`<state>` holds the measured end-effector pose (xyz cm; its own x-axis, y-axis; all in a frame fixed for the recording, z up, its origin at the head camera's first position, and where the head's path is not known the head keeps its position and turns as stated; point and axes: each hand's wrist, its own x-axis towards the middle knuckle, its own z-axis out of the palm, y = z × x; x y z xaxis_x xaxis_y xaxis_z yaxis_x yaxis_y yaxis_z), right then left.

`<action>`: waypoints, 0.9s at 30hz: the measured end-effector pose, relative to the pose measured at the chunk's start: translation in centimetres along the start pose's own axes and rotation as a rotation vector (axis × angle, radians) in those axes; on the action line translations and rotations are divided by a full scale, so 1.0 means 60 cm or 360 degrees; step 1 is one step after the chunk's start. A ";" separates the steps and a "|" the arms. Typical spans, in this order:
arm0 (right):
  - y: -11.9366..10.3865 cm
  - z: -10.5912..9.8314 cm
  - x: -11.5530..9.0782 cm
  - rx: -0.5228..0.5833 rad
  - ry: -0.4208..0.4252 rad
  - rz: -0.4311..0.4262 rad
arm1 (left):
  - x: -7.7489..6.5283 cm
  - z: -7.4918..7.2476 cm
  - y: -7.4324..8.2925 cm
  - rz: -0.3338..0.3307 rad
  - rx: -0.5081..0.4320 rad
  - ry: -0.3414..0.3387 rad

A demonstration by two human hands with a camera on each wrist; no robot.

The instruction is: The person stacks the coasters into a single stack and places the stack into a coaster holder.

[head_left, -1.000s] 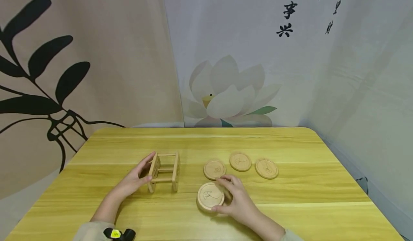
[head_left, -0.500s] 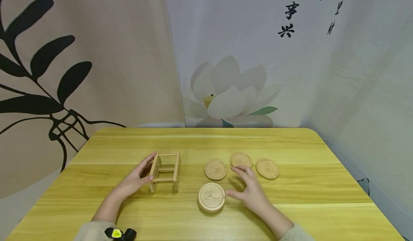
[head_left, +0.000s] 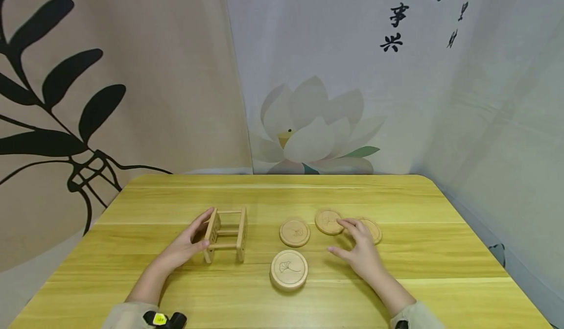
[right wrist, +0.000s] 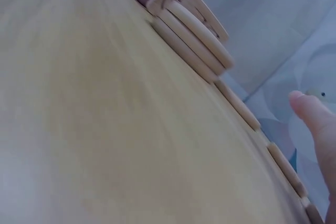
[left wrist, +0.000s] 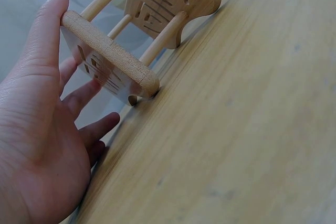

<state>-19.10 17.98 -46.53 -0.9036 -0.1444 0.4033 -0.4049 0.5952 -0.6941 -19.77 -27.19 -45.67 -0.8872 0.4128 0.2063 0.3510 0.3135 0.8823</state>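
At the left, my left hand (head_left: 187, 246) holds the near side of a small wooden coaster rack (head_left: 226, 232). Its thumb lies along the panel's edge in the left wrist view, with fingertips against the panel's carved face (left wrist: 100, 69). My right hand (head_left: 363, 253) hovers with thumb and fingers spread and nothing between them. It partly covers the rightmost round wooden coaster (head_left: 373, 230). Just left of its fingertips lies another coaster (head_left: 328, 221). A third single coaster (head_left: 294, 232) lies further left. Nearer me is a coaster stack (head_left: 289, 270), its top engraved with a ginkgo leaf.
The light wooden table (head_left: 176, 197) has rounded far corners. Behind it hangs a printed cloth backdrop (head_left: 317, 50) with leaves, a lotus and black writing. The right wrist view shows the stack edge-on (right wrist: 191, 43), made of several coasters.
My right hand has let go of the coaster stack and moved right, past the far middle coaster to the rightmost one. My left hand and the rack stay put.
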 end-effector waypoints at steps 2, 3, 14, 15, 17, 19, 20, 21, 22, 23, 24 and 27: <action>0.007 -0.006 0.001 -0.0025 0.0022 -0.0006 | 0.000 0.000 0.001 -0.0003 -0.0001 0.0000; 0.010 -0.009 0.001 -0.0036 0.0033 -0.0010 | 0.000 0.000 0.002 -0.0005 -0.0002 -0.0001; 0.039 -0.045 0.002 -0.0106 0.0076 0.0070 | 0.000 0.000 0.002 -0.0011 0.0003 0.0002; 0.042 -0.048 0.001 -0.0111 0.0074 0.0089 | 0.000 0.000 0.002 -0.0012 0.0003 0.0001; 0.047 -0.054 0.001 -0.0121 0.0062 0.0122 | 0.000 -0.001 0.001 -0.0013 0.0000 0.0000; 0.053 -0.060 0.001 -0.0127 0.0051 0.0152 | 0.000 -0.001 0.000 -0.0011 -0.0003 0.0000; 0.055 -0.062 0.001 -0.0131 0.0047 0.0165 | 0.000 -0.001 0.000 -0.0011 -0.0003 0.0000; 0.057 -0.065 0.001 -0.0135 0.0043 0.0171 | 0.000 -0.001 -0.001 -0.0011 -0.0003 0.0002; 0.060 -0.067 0.002 -0.0146 0.0040 0.0175 | 0.001 -0.001 -0.001 -0.0010 -0.0004 0.0003; 0.062 -0.070 0.002 -0.0160 0.0037 0.0176 | 0.001 -0.001 -0.001 -0.0010 -0.0006 0.0002; 0.063 -0.072 0.002 -0.0174 0.0036 0.0176 | 0.001 -0.002 -0.001 -0.0010 -0.0006 0.0002; 0.068 -0.078 0.002 -0.0223 0.0026 0.0185 | 0.001 -0.002 -0.001 -0.0013 -0.0004 0.0003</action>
<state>-20.19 24.09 -46.56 -0.9402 -0.0562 0.3358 -0.2737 0.7115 -0.6472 -19.89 -27.28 -45.69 -0.8906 0.4086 0.1996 0.3428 0.3146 0.8852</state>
